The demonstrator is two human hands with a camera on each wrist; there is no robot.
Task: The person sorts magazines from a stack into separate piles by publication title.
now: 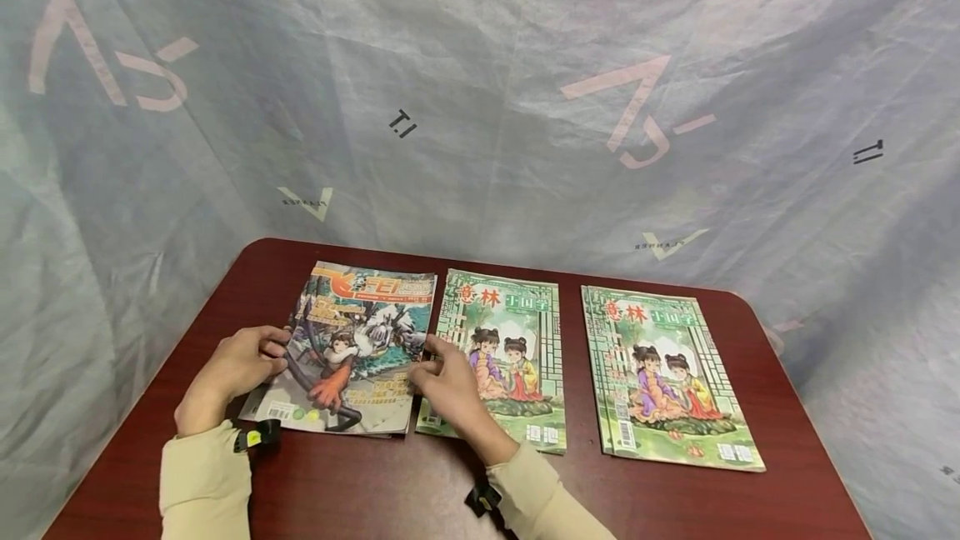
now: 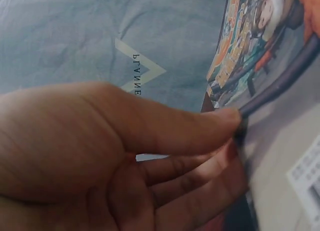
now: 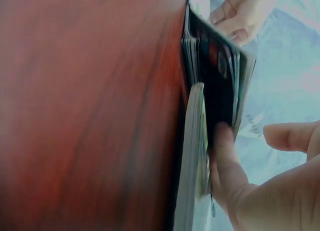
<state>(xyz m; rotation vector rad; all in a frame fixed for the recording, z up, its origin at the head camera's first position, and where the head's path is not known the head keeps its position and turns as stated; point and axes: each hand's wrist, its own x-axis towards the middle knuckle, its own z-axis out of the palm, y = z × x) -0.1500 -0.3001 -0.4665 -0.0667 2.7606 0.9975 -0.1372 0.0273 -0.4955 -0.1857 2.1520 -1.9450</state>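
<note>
A magazine (image 1: 356, 357) with an orange title and a figure in a red scarf lies at the left of the table. My left hand (image 1: 243, 361) pinches its left edge, thumb (image 2: 200, 131) on the cover and fingers underneath. At its right edge is my right hand (image 1: 453, 390). The right wrist view shows that magazine (image 3: 220, 71) tilted up over other layers, with my right fingers (image 3: 226, 158) touching its underside and the thumb (image 3: 287, 137) held apart. Partly behind the right hand lies a green magazine (image 1: 517, 415) with two cartoon children.
A second stack of green magazines (image 1: 678, 390) with the same cover lies at the right. The dark red table (image 1: 360, 486) has its back edge against a grey printed cloth (image 1: 480, 148), which also hangs at both sides.
</note>
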